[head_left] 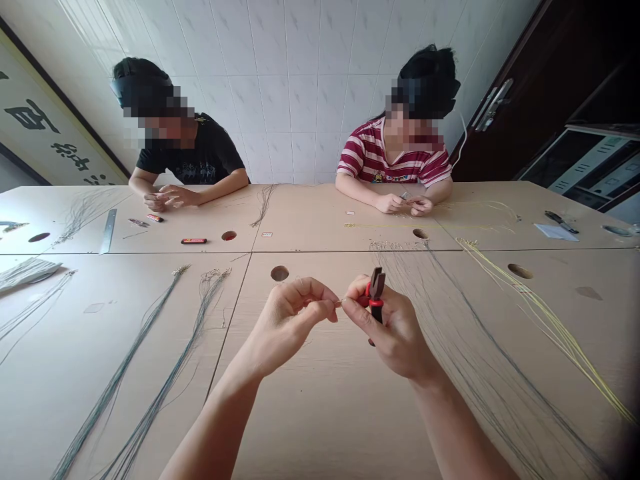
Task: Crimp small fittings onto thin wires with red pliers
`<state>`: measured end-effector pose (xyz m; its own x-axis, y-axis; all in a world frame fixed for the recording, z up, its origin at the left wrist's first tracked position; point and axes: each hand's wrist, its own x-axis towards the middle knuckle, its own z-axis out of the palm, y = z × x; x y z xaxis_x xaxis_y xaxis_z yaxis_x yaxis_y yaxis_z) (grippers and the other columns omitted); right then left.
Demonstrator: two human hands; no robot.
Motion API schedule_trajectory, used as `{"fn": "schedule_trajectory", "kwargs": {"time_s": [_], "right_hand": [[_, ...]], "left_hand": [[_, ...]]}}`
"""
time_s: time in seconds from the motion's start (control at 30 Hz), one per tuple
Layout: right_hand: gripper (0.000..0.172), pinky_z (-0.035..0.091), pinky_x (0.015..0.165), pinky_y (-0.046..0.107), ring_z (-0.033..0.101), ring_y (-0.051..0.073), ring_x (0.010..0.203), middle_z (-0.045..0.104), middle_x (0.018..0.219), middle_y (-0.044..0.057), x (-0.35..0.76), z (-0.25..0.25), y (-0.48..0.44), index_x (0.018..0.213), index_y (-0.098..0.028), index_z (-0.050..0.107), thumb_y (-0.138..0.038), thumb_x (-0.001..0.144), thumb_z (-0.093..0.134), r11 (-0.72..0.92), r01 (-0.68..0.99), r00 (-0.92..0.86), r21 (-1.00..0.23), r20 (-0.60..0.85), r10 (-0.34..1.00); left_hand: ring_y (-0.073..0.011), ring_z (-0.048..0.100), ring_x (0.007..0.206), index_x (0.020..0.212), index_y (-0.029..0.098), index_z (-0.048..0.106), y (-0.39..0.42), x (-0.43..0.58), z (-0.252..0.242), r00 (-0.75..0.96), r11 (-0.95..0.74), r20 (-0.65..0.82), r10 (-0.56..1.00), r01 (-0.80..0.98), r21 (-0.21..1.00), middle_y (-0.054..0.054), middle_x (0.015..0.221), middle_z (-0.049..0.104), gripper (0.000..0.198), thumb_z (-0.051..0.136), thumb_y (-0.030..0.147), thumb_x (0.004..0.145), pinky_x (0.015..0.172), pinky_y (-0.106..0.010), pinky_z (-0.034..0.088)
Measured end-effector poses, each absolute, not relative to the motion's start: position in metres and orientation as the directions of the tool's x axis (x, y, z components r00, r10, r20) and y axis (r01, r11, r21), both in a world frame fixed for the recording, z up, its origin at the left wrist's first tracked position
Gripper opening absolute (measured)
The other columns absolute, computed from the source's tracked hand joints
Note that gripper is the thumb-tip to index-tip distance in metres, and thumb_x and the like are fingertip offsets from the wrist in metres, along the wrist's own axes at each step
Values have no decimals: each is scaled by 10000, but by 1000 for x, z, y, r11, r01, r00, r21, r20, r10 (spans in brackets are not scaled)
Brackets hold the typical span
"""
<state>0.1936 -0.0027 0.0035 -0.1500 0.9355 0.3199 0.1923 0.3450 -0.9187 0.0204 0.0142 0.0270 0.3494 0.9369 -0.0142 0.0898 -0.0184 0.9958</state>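
My left hand [300, 313] is closed, thumb and forefinger pinched on something too small to make out. Its fingertips meet those of my right hand [393, 327] over the middle of the table. Pliers [377, 293] with dark jaws and red-and-black handles are held in my right hand, jaws pointing up and away from me. The thumb and forefinger of that hand pinch at the same tiny thing. Bundles of thin grey-green cords [145, 327] lie to the left of my hands. Loose thin grey cords [480, 320] are spread to the right.
Yellow cords [545, 317] lie at the far right of the table [320, 413]. Round holes [279, 273] pierce the tabletop. Two people [193, 153] sit opposite, hands on the table. Near them lie a ruler [108, 231], a red-and-black marker [194, 241] and a pen [561, 221].
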Motion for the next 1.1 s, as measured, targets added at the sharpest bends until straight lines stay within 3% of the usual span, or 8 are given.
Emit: {"fn": "schedule_trajectory", "kwargs": {"time_s": [0.3, 1.1], "right_hand": [[199, 328, 610, 295, 445, 114, 628, 523, 704, -33, 194, 1, -2, 768, -223, 541, -316, 944, 548, 371, 210, -150, -905, 345, 927], [141, 373, 690, 290, 439, 119, 684, 505, 749, -31, 192, -6, 0, 801, -225, 517, -221, 941, 534, 517, 380, -147, -767, 502, 852]], "left_hand": [[-142, 554, 739, 751, 185, 646, 17, 21, 26, 364, -8, -15, 931, 62, 998, -15, 773, 653, 116, 579, 244, 825, 698, -276, 417], [-132, 543, 770, 746, 195, 631, 16, 18, 26, 349, 22, -57, 935, 103, 994, 5, 764, 631, 134, 570, 245, 854, 719, -276, 411]]}}
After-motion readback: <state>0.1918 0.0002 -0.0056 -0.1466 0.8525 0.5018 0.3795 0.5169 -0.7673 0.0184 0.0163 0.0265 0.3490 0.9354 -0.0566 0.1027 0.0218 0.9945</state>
